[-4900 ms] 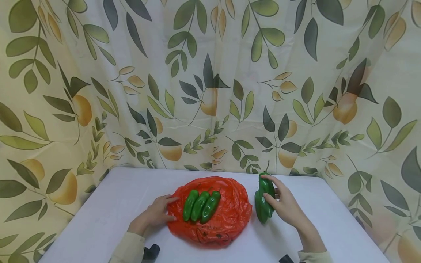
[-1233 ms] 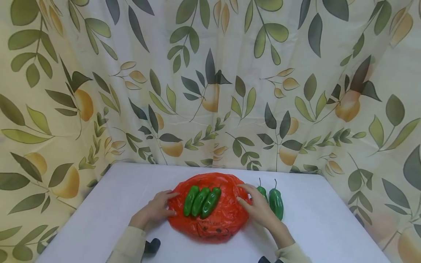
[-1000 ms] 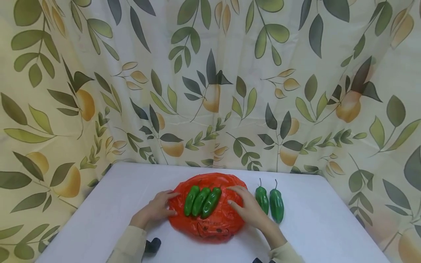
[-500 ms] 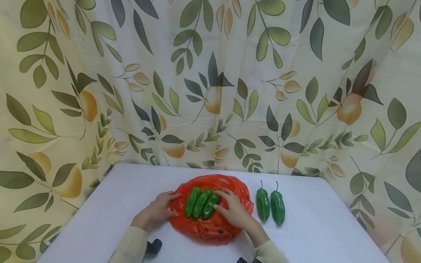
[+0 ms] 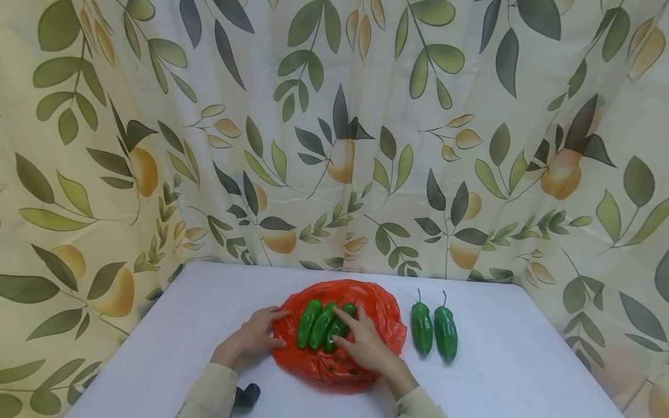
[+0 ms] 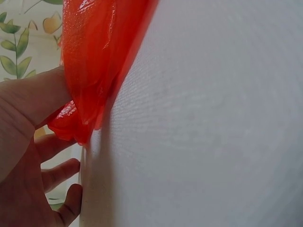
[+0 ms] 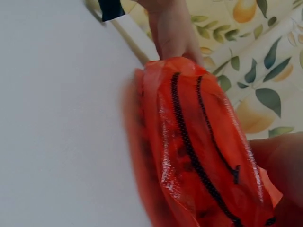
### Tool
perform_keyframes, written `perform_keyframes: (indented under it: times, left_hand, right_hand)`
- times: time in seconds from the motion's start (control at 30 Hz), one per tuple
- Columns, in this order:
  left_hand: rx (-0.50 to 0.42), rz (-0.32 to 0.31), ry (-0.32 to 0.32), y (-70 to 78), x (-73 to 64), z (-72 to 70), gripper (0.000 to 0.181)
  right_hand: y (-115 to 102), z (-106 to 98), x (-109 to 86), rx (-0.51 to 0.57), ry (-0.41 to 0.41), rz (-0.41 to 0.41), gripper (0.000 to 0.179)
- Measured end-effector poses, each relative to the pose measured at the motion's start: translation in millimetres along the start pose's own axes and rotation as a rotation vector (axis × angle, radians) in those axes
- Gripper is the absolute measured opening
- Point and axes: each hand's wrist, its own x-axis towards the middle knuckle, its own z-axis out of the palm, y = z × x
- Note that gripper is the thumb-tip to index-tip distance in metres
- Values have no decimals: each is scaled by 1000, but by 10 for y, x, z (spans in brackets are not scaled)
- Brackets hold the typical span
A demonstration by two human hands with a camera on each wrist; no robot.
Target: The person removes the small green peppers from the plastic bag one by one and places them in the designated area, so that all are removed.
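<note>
Green peppers (image 5: 322, 327) are lying three abreast on a crumpled red bag (image 5: 389, 325), their long axes slanting from near left to far right. Just right of the bag, two more peppers (image 5: 422, 330) are resting side by side on the white surface (image 5: 512, 342), their long axes running nearly straight away from the person and their thin stems pointing toward the patterned curtain (image 5: 366, 98).

The surface is stretching well past the bag on the left and well past the pair on the right, its far edge lying against the curtain; a narrow gap is separating bag and pair.

The left hand (image 5: 256, 332) is slanting in from the near left, its grip parted, thumb and forefinger touching the bag's left edge (the left wrist view is showing the other fingers loosely curved and spaced). The right hand (image 5: 367, 346) is angling in from the near right, thumb and forefinger standing apart over the rightmost of the three; I cannot tell whether that parted grip is touching the pepper.
</note>
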Motion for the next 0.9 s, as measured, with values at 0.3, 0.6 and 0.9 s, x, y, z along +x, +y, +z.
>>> perform_keyframes:
  times: [0.3,0.6,0.9]
  left_hand:
    - [-2,-5,2,-11,3,16,70]
    - [3,3,-2,8,16,1,71]
    - [-10,-1,4,-10,9,-10,69]
  right_hand:
    - [7,30,-13,-54,-14,39,53]
    - [73,-45,0,-68,49,36,42]
    - [107,-119,6,2,81,14,24]
